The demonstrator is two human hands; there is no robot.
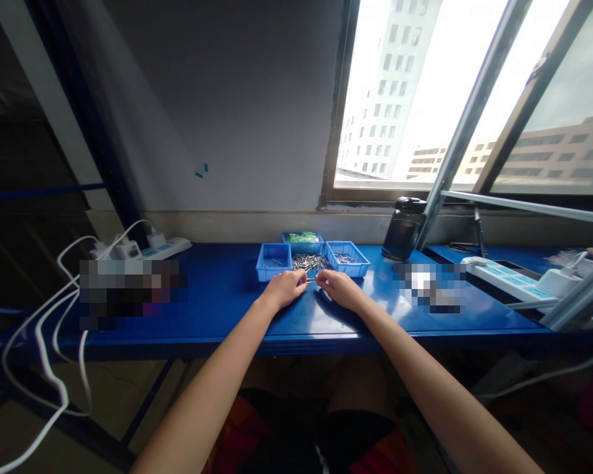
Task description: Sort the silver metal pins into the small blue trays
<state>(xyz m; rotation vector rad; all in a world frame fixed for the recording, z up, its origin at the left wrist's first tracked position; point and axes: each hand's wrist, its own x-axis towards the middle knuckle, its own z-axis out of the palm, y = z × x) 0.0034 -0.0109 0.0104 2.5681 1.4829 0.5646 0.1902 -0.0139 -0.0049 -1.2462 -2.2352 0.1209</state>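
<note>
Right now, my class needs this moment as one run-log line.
left hand: pinching slim metal piece | right hand: pinching its other end | beyond: metal pile between blue bins

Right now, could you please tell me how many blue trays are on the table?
3: the left tray and right tray flank the pile of metal pieces, and the rear tray sits behind it. I see no others.

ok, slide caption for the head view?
Left hand and right hand pinch a metal piece near blue bins and a metal pile.
</note>
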